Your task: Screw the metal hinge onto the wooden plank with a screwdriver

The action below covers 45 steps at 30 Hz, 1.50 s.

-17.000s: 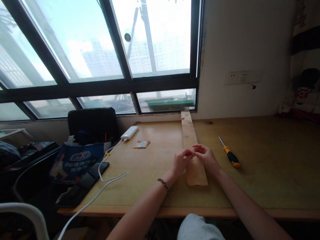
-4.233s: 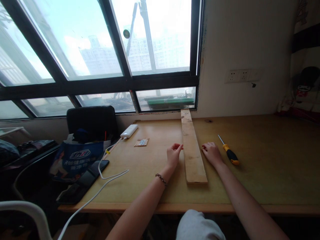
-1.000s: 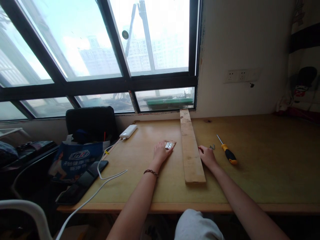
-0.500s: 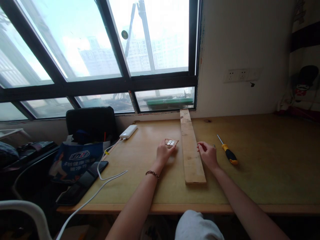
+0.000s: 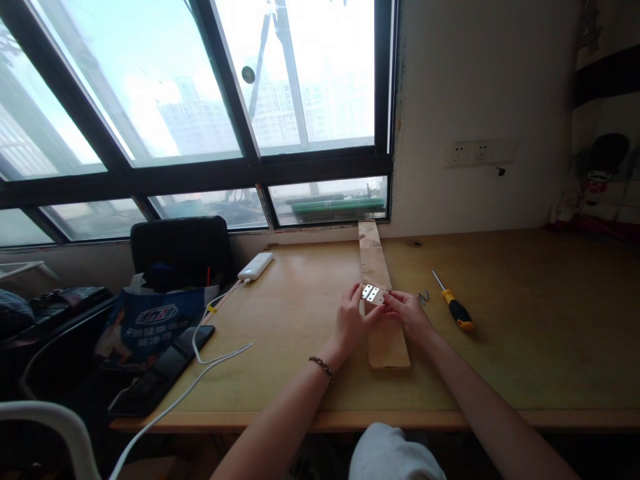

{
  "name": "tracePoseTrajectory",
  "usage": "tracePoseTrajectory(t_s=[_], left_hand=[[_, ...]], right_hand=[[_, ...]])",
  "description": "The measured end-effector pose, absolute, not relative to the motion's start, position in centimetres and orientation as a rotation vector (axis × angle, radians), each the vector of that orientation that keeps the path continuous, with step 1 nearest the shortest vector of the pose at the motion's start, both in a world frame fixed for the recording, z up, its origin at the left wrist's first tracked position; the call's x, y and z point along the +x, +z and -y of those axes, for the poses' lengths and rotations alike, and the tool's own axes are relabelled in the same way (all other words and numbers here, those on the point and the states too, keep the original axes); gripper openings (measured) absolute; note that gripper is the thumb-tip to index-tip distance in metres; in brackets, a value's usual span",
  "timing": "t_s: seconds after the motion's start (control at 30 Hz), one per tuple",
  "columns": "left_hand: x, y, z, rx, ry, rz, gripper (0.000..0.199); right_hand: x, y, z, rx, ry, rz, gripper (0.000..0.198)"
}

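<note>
My left hand (image 5: pixel 351 313) is closed on the left and lower edge of a small, thin wooden piece that carries a silver metal hinge (image 5: pixel 371 293) with holes in it. The hinge faces up, above a long wooden plank (image 5: pixel 387 343). At the right end of the small piece, the fingers of my right hand (image 5: pixel 406 312) are pinched together and touch it. Whatever sits between those fingertips is too small to tell. Just right of my right hand, several screws (image 5: pixel 423 298) lie on the table. Farther right rests a screwdriver (image 5: pixel 455 305) with a yellow and black handle.
The plank runs across the wooden table (image 5: pixel 525 333) up to the window wall. Left on the table are a white power bank (image 5: pixel 256 266) with a white cable (image 5: pixel 220 360) and a dark tablet-like slab (image 5: pixel 163 373). A chair (image 5: pixel 180 247) holds a blue bag (image 5: pixel 150 317).
My left hand has carried the hinged wooden piece rightward over the plank. My right hand has moved left from the plank's edge to meet it, so the screws now show more fully.
</note>
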<state>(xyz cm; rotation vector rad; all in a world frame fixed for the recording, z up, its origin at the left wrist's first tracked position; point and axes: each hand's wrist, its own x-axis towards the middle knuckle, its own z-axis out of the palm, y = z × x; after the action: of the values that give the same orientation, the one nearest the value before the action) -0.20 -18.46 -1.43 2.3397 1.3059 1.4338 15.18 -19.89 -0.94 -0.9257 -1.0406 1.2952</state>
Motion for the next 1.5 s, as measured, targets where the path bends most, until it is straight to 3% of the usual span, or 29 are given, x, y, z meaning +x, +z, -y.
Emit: tracePoseTrajectory(t_s=[0.43, 0.7, 0.93, 1.3, 1.5], left_hand=[[0.1, -1.2, 18.9, 2.594, 1.570, -1.061, 0.063], [0.2, -1.4, 18.3, 2.100, 1.591, -1.005, 0.074], [0.4, -1.4, 17.6, 1.519, 1.271, -0.932, 0.034], [-0.1, -1.6, 16.9, 1.079, 1.347, -0.931, 0.029], [-1.6, -1.9, 15.4, 0.784, 1.423, -0.803, 0.036]], right_hand=[[15.3, -1.1, 19.6, -0.934, 1.251, 1.048, 0.033], [15.7, -1.0, 19.6, -0.888, 1.335, 0.939, 0.034], [15.7, -0.5, 19.9, -0.875, 1.327, 1.032, 0.031], [14.3, 0.3, 18.1, -1.042, 1.267, 1.275, 0.034], [12.0, 0.4, 14.2, -1.201, 0.890, 1.459, 0.023]])
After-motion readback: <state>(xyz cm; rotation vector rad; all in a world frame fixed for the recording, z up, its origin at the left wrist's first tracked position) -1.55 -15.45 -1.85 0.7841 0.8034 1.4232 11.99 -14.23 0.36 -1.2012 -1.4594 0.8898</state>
